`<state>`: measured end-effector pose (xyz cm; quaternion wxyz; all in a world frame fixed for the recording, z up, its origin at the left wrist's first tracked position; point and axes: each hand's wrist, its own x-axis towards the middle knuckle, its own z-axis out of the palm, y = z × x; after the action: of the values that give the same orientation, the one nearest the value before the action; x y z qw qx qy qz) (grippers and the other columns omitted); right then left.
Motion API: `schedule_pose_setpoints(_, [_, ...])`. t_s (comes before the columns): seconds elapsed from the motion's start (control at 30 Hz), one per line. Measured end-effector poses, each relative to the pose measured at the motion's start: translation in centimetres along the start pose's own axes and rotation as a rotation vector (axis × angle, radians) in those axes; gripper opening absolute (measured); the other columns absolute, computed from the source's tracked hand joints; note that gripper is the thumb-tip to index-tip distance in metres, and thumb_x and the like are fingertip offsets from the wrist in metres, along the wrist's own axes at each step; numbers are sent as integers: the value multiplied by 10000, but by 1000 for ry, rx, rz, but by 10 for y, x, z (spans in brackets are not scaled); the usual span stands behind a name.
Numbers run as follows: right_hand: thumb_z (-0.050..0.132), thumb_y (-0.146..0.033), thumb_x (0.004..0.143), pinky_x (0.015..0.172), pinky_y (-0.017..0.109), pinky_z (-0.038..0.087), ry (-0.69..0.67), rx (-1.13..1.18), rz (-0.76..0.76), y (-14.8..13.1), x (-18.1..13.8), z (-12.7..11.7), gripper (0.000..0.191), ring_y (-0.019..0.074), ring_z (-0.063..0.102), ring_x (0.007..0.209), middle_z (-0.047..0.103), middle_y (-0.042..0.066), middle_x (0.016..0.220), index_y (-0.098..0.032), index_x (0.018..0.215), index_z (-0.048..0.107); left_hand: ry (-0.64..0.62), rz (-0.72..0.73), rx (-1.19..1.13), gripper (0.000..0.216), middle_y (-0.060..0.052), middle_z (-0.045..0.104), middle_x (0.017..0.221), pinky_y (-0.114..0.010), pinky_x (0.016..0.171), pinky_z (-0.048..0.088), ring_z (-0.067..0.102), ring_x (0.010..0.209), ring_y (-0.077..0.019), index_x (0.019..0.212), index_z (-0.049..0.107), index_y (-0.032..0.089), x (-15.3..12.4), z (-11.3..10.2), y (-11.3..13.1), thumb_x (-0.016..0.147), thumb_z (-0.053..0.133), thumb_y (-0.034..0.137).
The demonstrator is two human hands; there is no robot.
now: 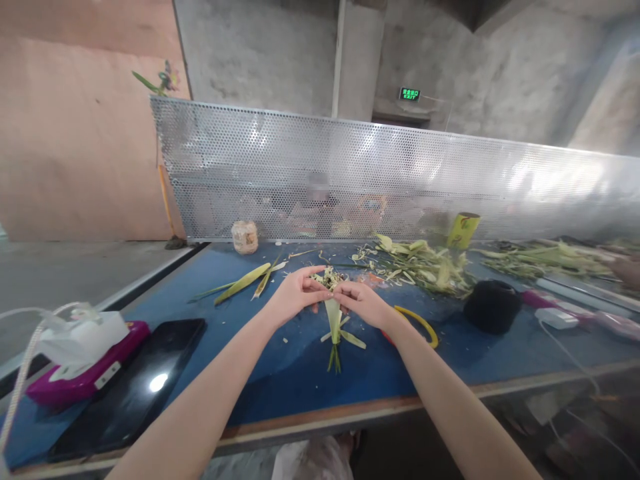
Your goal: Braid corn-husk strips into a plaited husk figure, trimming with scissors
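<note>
Both my hands meet over the middle of the blue table (280, 373). My left hand (295, 293) and my right hand (363, 301) pinch the top of a small woven piece of pale green leaf strips (334, 313). Its stem ends hang down and rest on the table. The fingers of both hands are closed on the woven head.
Loose leaf strips (245, 281) lie to the left, a heap of leaf scraps (425, 263) to the right. A black ball of thread (493, 305), yellow-handled scissors (423, 323), a phone (135, 387), a tissue box (85, 363), a jar (245, 237) and a perforated metal screen (380, 180) surround the spot.
</note>
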<state>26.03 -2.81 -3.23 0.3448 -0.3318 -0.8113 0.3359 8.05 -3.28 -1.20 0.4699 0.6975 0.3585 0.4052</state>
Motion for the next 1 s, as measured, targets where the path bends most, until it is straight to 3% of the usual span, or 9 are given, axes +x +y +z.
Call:
schedule_pose_setpoints(0.3, [426, -293, 809, 592, 229, 353, 25, -66, -20, -7, 0, 2, 164, 98, 440, 583, 450, -30, 616, -174, 708, 475, -13, -2, 73, 826, -60, 650, 775, -248, 472, 390, 479, 442, -76, 1283, 280, 148, 0, -5, 1, 585, 694, 305])
schedule_pose_setpoints(0.57, [422, -330, 805, 554, 226, 357, 44, -49, 46, -5, 0, 4, 177, 103, 452, 555, 468, -30, 585, -178, 739, 486, 12, 30, 80, 691, -26, 629, 688, -230, 451, 389, 480, 457, -81, 1177, 399, 138, 1, -2, 1, 566, 697, 259])
schedule_pose_setpoints(0.73, [385, -323, 821, 537, 214, 337, 46, -146, 0, -4, -1, 2, 223, 93, 436, 530, 471, -31, 565, -175, 683, 481, 44, 27, 108, 613, -21, 625, 678, -214, 443, 388, 484, 466, -82, 1100, 437, 124, 2, 3, 2, 557, 694, 245])
schedule_pose_setpoints(1.0, [449, -283, 787, 527, 196, 287, 92, -265, -91, -1, 0, -1, 166, 79, 376, 544, 418, -44, 577, -167, 675, 491, -66, -3, 178, 668, -44, 652, 741, -247, 497, 414, 500, 460, -95, 1207, 377, 125, 0, 3, 0, 633, 636, 348])
